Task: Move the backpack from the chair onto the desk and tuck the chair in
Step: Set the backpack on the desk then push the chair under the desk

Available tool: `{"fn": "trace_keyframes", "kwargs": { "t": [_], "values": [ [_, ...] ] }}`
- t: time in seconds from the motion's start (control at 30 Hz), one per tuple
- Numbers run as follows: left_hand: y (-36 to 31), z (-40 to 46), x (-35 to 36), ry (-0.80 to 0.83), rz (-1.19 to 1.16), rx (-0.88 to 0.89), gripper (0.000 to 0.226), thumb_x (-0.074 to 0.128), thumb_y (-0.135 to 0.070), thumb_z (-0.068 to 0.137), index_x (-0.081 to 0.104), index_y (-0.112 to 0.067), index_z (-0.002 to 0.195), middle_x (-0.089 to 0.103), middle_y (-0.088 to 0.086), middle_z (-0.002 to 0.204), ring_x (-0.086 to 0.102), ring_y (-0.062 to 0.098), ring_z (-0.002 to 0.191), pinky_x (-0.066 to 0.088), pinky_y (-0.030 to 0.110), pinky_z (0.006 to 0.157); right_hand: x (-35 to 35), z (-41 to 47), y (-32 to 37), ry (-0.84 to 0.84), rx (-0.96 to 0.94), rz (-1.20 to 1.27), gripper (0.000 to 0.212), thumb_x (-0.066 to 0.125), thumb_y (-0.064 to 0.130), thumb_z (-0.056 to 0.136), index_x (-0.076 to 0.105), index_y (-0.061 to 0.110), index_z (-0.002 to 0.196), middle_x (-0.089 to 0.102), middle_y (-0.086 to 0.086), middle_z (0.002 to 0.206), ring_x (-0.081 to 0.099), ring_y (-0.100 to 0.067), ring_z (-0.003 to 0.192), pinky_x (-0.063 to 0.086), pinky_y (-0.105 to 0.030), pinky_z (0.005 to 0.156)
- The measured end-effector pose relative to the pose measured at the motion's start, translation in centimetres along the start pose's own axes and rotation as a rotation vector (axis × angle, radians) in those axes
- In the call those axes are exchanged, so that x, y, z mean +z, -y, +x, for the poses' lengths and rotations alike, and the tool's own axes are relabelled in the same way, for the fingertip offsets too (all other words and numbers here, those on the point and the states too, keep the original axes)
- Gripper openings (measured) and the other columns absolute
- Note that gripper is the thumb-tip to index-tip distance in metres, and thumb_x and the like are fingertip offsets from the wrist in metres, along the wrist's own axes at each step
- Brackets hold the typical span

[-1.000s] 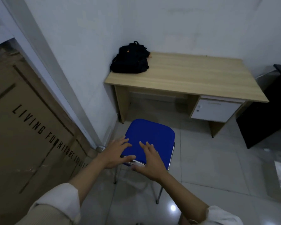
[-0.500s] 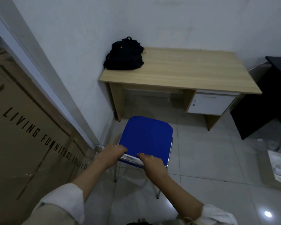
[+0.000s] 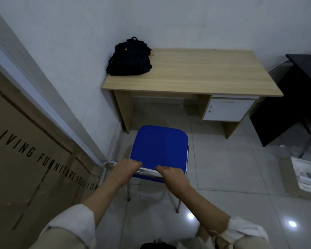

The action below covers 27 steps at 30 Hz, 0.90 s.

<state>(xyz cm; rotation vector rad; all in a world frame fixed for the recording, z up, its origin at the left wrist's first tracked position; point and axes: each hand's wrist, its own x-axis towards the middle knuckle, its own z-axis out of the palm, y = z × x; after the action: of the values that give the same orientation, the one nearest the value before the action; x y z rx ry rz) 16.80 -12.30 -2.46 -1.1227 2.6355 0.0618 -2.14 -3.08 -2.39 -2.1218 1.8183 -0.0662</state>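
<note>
A black backpack (image 3: 130, 59) lies on the far left corner of the light wooden desk (image 3: 201, 72), against the wall. A blue padded chair (image 3: 160, 148) with metal legs stands on the tiled floor in front of the desk's knee space, a short way out from it. My left hand (image 3: 125, 168) grips the near edge of the chair on its left side. My right hand (image 3: 171, 175) grips the same edge on the right. The fingers of both curl over the metal rim.
A large cardboard box (image 3: 25, 168) printed "LIVING FURNITURE" leans at the left by a white door frame (image 3: 43, 97). A white drawer unit (image 3: 228, 109) hangs under the desk's right side. Black furniture (image 3: 294, 97) stands at the right, with papers (image 3: 307, 173) on the floor.
My hands went from lying flat on the blue seat to gripping its near edge. The chair stands slightly nearer the desk.
</note>
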Motion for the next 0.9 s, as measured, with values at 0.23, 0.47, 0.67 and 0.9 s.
{"fn": "trace_keyframes", "kwargs": {
  "t": [0.23, 0.47, 0.67, 0.9],
  "values": [
    [-0.8, 2.0, -0.8, 0.001, -0.033, 0.007, 0.024, 0.053, -0.014, 0.092, 0.053, -0.018, 0.116, 0.068, 0.006, 0.108, 0.065, 0.022, 0.095, 0.051, 0.034, 0.081, -1.1, 0.8, -2.2, 0.016, -0.009, -0.014, 0.033, 0.053, 0.011, 0.094, 0.045, 0.017, 0.126, 0.065, -0.009, 0.113, 0.065, -0.025, 0.095, 0.055, -0.038, 0.083],
    [-0.7, 4.2, -1.5, -0.011, -0.031, 0.022, 0.019, 0.05, -0.011, 0.093, 0.053, -0.017, 0.11, 0.068, 0.006, 0.107, 0.065, 0.022, 0.093, 0.05, 0.034, 0.077, -2.0, 2.3, -4.1, 0.017, -0.021, -0.012, 0.033, 0.053, 0.015, 0.095, 0.045, 0.019, 0.127, 0.064, -0.007, 0.118, 0.064, -0.022, 0.101, 0.054, -0.036, 0.088],
    [-0.2, 7.1, -2.2, -0.016, -0.033, 0.029, 0.02, 0.05, -0.006, 0.092, 0.054, -0.015, 0.109, 0.069, 0.007, 0.102, 0.065, 0.022, 0.089, 0.053, 0.036, 0.076, -3.1, 4.3, -6.1, 0.011, -0.022, -0.007, 0.032, 0.053, 0.018, 0.096, 0.046, 0.019, 0.127, 0.064, -0.006, 0.118, 0.064, -0.021, 0.101, 0.054, -0.035, 0.087],
    [0.3, 11.0, -3.2, -0.023, -0.052, 0.036, 0.02, 0.051, -0.005, 0.091, 0.054, -0.015, 0.108, 0.069, 0.007, 0.101, 0.065, 0.022, 0.087, 0.051, 0.035, 0.075, -4.5, 7.1, -9.1, 0.002, -0.021, -0.033, 0.028, 0.052, 0.015, 0.095, 0.048, 0.019, 0.122, 0.066, -0.005, 0.112, 0.066, -0.021, 0.092, 0.055, -0.036, 0.081]
  ]
}}
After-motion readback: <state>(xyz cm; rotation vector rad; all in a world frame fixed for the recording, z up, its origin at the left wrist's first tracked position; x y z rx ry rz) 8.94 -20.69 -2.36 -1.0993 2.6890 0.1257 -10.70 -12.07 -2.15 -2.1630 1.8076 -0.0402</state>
